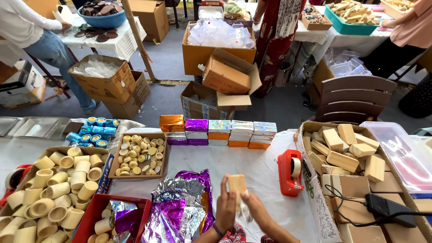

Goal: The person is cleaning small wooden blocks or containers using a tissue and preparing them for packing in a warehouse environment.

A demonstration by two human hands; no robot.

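Dozens of pale blocks fill the cardboard box [355,180] at my right. Crumpled purple and silver foil [180,207] lies on the white table [252,162] beside my left hand [226,208]. Both hands, left and right hand [255,210], pinch one tan block [237,185] upright above the table, near the red tape dispenser [290,173].

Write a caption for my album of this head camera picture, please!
Two hands, left hand and right hand, hold a pale block beside a red tape dispenser.

Small packing workshop: cardboard cartons [218,49] on floor, wrapped foil boxes [218,132] stacked on table [243,159], tape dispenser [290,173], co-workers at far tables.
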